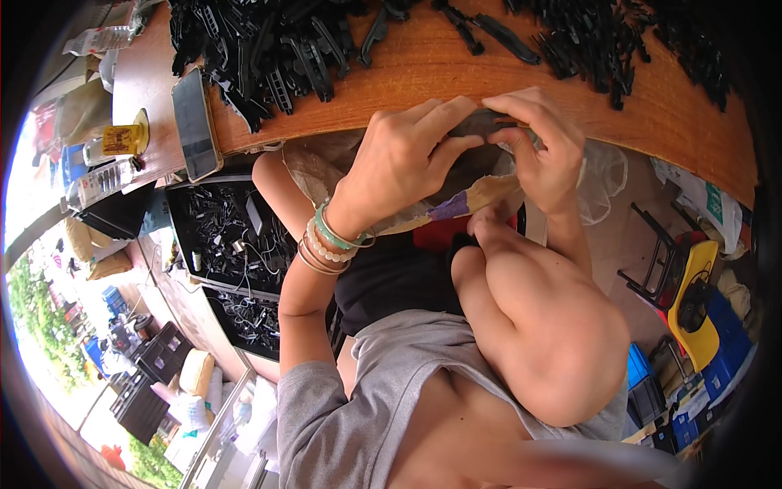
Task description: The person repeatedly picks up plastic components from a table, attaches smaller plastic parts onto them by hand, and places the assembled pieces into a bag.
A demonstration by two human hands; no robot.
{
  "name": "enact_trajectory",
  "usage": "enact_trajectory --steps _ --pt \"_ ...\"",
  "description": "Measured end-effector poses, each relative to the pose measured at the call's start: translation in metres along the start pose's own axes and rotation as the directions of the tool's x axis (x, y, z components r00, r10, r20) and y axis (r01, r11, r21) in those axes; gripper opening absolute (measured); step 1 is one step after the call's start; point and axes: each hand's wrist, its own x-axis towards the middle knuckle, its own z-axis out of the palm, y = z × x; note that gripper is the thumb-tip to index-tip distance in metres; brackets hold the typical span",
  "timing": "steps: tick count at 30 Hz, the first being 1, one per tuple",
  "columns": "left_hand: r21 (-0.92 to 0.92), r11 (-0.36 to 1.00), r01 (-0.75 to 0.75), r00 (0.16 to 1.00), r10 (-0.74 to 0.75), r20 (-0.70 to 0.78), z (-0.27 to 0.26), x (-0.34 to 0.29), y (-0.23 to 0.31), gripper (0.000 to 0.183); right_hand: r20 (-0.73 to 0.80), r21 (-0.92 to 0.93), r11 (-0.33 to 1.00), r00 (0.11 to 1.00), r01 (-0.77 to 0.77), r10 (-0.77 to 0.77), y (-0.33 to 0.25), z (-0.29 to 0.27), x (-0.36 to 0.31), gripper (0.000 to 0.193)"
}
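My left hand (411, 151) and my right hand (538, 147) are raised at the front edge of the wooden table, their fingertips almost meeting. Thumb and forefinger of each are curled toward each other in a pinch. Whatever lies between them is small and dark, and I cannot make it out. Below the hands, an open sack (481, 196) with a tan and purple rim spreads over my lap; its inside is mostly hidden. On the table beyond lie several long black plastic parts, one of them a loose curved piece (505, 39).
A heap of black plastic parts (269, 49) covers the table's far left, and another pile (590, 49) the far right. A phone (195, 122) lies at the left edge by a yellow jar (122, 139). Black trays (232, 236) hold small parts at left; a yellow chair (696, 310) stands right.
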Motion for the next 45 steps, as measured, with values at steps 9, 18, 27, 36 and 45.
enact_trajectory --steps 9,18,27,36,45 --pt "-0.074 0.992 0.107 0.994 -0.107 0.005 0.003 0.001 -0.003 0.030 0.010 0.002 1.000 1.000 0.002 -0.002 0.001 -0.001 0.004 0.036" --pt "-0.132 0.968 0.212 0.975 -0.202 0.089 -0.005 0.003 -0.007 0.027 0.065 0.070 0.997 0.997 -0.044 0.040 0.002 -0.002 0.002 0.033" --pt "0.288 0.943 -0.167 0.974 0.204 -0.102 0.011 0.074 -0.036 0.015 -0.016 0.040 0.984 0.985 -0.172 0.173 0.016 -0.008 0.008 0.022" --pt "0.317 0.890 -0.329 0.941 0.335 0.037 0.032 0.108 -0.037 0.011 -0.277 -0.758 0.617 0.961 -0.212 -0.010 0.038 -0.034 0.022 0.010" --pt "-0.528 0.846 0.067 0.875 -0.305 -0.377 0.010 0.073 -0.028 0.020 -0.452 -0.145 0.977 0.889 -0.155 0.074 0.026 -0.022 0.022 0.016"
